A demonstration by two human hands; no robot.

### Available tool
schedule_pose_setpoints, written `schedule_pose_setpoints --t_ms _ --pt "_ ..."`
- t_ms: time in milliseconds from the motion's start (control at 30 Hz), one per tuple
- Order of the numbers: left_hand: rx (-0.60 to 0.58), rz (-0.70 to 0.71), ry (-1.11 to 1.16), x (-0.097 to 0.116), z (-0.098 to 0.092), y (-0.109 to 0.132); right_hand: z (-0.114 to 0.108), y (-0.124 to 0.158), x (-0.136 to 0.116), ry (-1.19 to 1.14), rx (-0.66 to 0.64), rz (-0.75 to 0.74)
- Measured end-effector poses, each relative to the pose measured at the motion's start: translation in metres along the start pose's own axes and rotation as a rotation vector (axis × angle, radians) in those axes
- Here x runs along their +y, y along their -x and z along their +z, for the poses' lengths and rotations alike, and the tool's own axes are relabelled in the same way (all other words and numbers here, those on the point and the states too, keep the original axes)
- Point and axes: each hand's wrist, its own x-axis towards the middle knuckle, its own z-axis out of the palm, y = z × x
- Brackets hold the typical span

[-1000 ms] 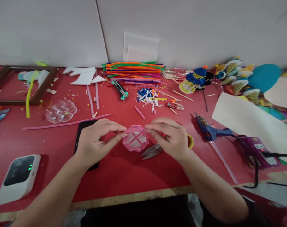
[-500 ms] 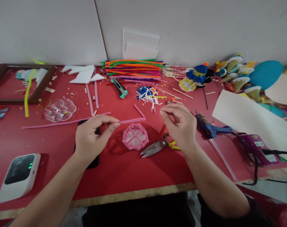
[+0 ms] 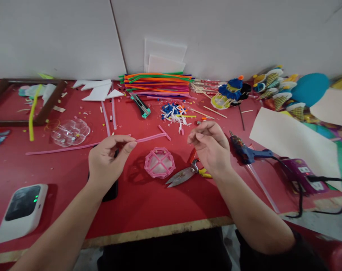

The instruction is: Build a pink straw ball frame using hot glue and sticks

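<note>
My left hand (image 3: 110, 158) pinches a pink pipe cleaner (image 3: 151, 138) between thumb and forefinger, its free end pointing right. A short pink piece (image 3: 164, 132) lies by that end; whether they touch I cannot tell. My right hand (image 3: 210, 148) is raised to the right with its fingers curled together near the thumb; anything between the fingertips is too small to make out. Below and between the hands sits a small pink openwork basket (image 3: 160, 162) with crossed strips over a pale base. Scissors (image 3: 183, 176) with yellow and orange handles lie beside it, partly under my right hand.
A blue glue gun (image 3: 245, 150) lies at the right near a purple power socket (image 3: 302, 175) with cables. Behind are colourful pipe cleaners (image 3: 156, 83), a cutter knife (image 3: 140, 106) and cut scraps (image 3: 175, 113). A phone (image 3: 111, 192) lies under my left wrist; a white device (image 3: 21, 212) stands left.
My left hand has drawn slightly left with the pipe cleaner, whose free end has tilted up. My right hand's fingers have curled closer together. The whole view has shifted a little.
</note>
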Motion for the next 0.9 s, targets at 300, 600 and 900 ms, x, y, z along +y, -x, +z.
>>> schedule_pose_setpoints --t_ms 300,600,900 --pt "0.013 -0.039 0.019 0.0044 0.002 0.0004 0.0011 0.0015 0.0015 0.066 0.045 0.08" --pt "0.02 -0.07 0.013 0.0058 0.0014 0.0002 0.0034 -0.0043 0.0036 0.015 0.122 0.057" --pt "-0.003 -0.069 0.018 0.0057 0.0031 0.0009 -0.0033 -0.0024 0.0043 0.224 0.166 -0.052"
